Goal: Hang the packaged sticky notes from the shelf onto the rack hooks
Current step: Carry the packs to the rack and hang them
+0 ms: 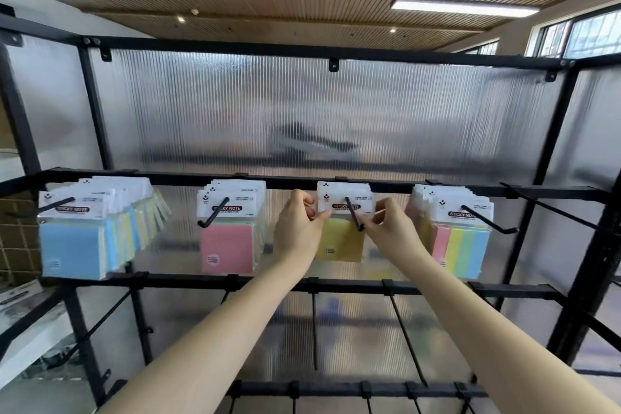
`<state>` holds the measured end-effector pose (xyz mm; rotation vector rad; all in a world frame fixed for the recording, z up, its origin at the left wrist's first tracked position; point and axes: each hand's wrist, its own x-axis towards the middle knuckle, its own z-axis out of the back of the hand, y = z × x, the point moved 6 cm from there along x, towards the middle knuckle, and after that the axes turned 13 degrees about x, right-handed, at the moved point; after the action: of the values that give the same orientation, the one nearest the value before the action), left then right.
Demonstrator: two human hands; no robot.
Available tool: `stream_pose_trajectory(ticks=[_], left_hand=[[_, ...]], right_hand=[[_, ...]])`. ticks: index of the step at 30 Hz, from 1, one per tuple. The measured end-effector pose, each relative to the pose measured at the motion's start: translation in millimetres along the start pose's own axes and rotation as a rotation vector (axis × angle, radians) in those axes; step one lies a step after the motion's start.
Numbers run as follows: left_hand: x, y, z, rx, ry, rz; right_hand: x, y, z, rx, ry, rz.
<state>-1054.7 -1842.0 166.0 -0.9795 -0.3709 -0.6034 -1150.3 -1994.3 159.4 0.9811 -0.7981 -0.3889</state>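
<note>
pinching yellow sticky-note pack [342, 235] on hook [353, 216] | left hand [297, 225] left edge | right hand [391, 228] right edge

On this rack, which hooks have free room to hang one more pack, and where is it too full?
Free: the bare hook at the far right of the upper bar, and the bare lower-row hooks. The pink-pack hook has spare length. Crowded: the far-left hook, full of blue packs. At the middle hook, left hand and right hand pinch a yellow pack.

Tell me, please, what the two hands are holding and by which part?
Both hands, left hand and right hand, pinch the yellow sticky-note pack by the side edges of its white header card, on the hook.
</note>
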Motion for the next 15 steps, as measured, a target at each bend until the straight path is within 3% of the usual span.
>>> stream_pose_trajectory(ticks=[9,15], left_hand=[[-37.4,46.0,-5.8,0.048,0.185,-0.095],[-77.0,87.0,-5.0,0.053,0.459,-0.130]], right_hand=[[-44.7,-40.6,4.0,-0.159,-0.020,-0.158],[-85.6,-61.7,-27.1,-0.119,0.133,-0.405]])
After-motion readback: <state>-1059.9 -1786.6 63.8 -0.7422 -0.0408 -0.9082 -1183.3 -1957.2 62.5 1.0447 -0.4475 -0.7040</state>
